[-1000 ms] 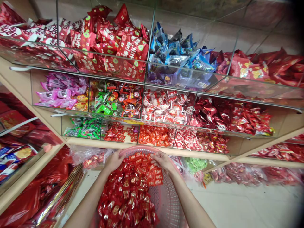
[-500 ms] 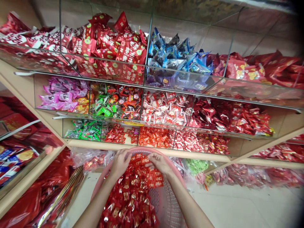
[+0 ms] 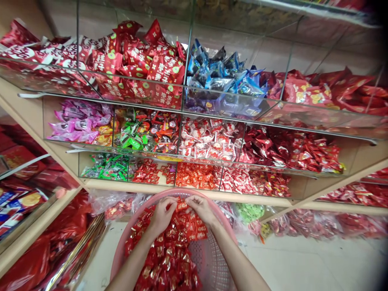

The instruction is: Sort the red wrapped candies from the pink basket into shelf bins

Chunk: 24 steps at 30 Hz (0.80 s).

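"Hands?"

"The left hand (image 3: pixel 163 216) and right hand (image 3: pixel 202 208) are close together, just inside the far rim of the pink basket (image 3: pixel 119 252). Thumb and fingertips of each are pinched on opposite sides of a small orange-red packet (image 3: pixel 182 205)."

"Basket contents?"

"Glossy dark red packets (image 3: pixel 168 260) with gold marks, heaped from the left rim to the middle. Flat orange-red packets (image 3: pixel 196 226) lie on the heap's right edge, below the right hand. Perforated wall shows at right."

"Past the far rim?"

"A wooden shelf (image 3: pixel 133 187) with glass-fronted compartments. Lowest tier, from its left end: green wrappers (image 3: pixel 106 167), red, orange-red, then red-and-white. Middle tier: pink wrappers (image 3: pixel 79 125) at the left end, then green and orange, white-and-red, dark red. Top tier: red bags (image 3: pixel 165 72) left of centre, blue bags (image 3: pixel 224 79) beside them, more red toward the right end."

"Writing?"

"White Chinese characters on the red bags and flat packets; too soft to read with confidence. Brands: cannot tell."

"Room?"

"Pale tiled floor (image 3: pixel 297 262). Clear plastic bags (image 3: pixel 121 204) sit under the shelf's bottom edge, one with green contents (image 3: pixel 250 212)."
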Available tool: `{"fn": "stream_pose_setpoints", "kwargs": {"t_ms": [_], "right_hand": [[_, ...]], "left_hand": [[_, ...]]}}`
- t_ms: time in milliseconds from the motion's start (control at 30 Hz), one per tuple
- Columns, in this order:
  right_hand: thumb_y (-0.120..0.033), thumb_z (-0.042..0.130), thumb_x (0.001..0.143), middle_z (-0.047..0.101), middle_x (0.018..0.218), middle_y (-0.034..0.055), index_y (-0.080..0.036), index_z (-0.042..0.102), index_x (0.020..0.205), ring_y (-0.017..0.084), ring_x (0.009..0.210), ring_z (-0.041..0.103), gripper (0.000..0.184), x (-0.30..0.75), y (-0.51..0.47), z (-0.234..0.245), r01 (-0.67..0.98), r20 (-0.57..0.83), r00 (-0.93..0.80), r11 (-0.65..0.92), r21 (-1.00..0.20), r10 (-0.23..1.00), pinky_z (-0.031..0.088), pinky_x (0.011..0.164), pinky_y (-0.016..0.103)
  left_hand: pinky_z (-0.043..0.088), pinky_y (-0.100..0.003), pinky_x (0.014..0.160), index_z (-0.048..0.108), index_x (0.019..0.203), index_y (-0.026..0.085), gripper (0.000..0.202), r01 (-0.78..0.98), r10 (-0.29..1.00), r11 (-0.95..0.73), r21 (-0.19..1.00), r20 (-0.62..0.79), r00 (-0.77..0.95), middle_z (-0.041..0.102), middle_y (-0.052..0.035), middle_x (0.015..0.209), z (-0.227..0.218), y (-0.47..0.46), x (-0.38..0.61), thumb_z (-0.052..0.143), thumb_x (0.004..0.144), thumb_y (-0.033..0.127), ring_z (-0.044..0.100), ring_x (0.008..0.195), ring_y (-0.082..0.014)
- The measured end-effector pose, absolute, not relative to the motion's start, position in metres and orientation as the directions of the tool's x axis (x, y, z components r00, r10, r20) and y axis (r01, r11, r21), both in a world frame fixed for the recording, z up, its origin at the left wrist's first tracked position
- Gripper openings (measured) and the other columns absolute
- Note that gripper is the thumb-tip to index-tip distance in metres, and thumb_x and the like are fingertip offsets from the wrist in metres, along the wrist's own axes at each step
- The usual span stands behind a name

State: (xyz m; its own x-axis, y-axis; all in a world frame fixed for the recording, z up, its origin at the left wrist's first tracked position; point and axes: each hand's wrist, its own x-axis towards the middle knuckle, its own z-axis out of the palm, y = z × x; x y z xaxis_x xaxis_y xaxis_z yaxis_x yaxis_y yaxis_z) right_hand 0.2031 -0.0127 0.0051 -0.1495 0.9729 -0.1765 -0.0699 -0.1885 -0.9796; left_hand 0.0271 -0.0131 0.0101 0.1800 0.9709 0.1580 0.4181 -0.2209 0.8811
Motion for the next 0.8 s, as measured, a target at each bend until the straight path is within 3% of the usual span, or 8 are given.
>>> {"fn": "stream_pose_setpoints", "kwargs": {"t_ms": [133, 433, 600, 700, 800], "right_hand": [[-0.052, 0.065, 0.065, 0.053, 0.051, -0.0057, -0.019, 0.062, 0.072, 0.007, 0.042, 0.042, 0.034, 0.205, -0.011, 0.001, -0.044, -0.163, -0.090, -0.168, -0.985, 0.982, 0.032, 0.043, 0.020], [-0.050, 0.068, 0.062, 0.053, 0.054, -0.0048, -0.018, 0.064, 0.072, 0.007, 0.045, 0.042, 0.033, 0.204, -0.011, -0.002, -0.112, -0.194, -0.071, -0.201, -0.973, 0.978, 0.032, 0.045, 0.020], [-0.056, 0.059, 0.070, 0.051, 0.051, -0.0040, -0.018, 0.062, 0.071, 0.009, 0.044, 0.043, 0.038, 0.208, -0.008, -0.002, 0.030, -0.114, -0.061, -0.113, -0.993, 0.992, 0.033, 0.044, 0.022], [-0.052, 0.056, 0.074, 0.061, 0.076, 0.0005, -0.021, 0.063, 0.090, 0.012, 0.057, 0.051, 0.036, 0.212, -0.009, 0.007, 0.231, 0.071, -0.062, 0.083, -0.969, 0.996, 0.041, 0.053, 0.024], [-0.044, 0.063, 0.072, 0.057, 0.109, 0.0037, -0.026, 0.057, 0.112, 0.017, 0.086, 0.056, 0.044, 0.214, -0.014, 0.019, 0.459, 0.207, -0.274, 0.317, -0.830, 0.939, 0.046, 0.075, 0.028]], "left_hand": [[0.043, -0.030, 0.089, 0.060, 0.069, 0.018, 0.024, 0.407, 0.972, -0.227, 0.885, 0.178, 0.154, 0.067, -0.0045, 0.093, 0.010, -0.015, 0.029, 0.044, 0.082, 0.031, 0.059, 0.093, -0.0159], [0.045, -0.029, 0.085, 0.058, 0.064, 0.018, 0.023, 0.382, 0.981, -0.193, 0.904, 0.167, 0.102, 0.067, -0.0055, 0.088, 0.014, -0.016, 0.034, 0.044, 0.080, 0.029, 0.060, 0.087, -0.0160], [0.046, -0.028, 0.081, 0.059, 0.065, 0.017, 0.025, 0.341, 0.986, -0.161, 0.926, 0.137, 0.094, 0.068, -0.0055, 0.086, 0.007, -0.015, 0.032, 0.046, 0.079, 0.032, 0.061, 0.084, -0.0160], [0.046, -0.027, 0.079, 0.061, 0.070, 0.016, 0.025, 0.340, 0.984, -0.167, 0.925, 0.133, 0.121, 0.068, -0.0047, 0.083, 0.006, -0.014, 0.031, 0.046, 0.079, 0.034, 0.061, 0.082, -0.0155], [0.046, -0.026, 0.072, 0.062, 0.071, 0.016, 0.027, 0.364, 0.980, -0.177, 0.914, 0.129, 0.153, 0.067, -0.0031, 0.075, 0.011, -0.013, 0.032, 0.045, 0.080, 0.035, 0.060, 0.073, -0.0146]]}}
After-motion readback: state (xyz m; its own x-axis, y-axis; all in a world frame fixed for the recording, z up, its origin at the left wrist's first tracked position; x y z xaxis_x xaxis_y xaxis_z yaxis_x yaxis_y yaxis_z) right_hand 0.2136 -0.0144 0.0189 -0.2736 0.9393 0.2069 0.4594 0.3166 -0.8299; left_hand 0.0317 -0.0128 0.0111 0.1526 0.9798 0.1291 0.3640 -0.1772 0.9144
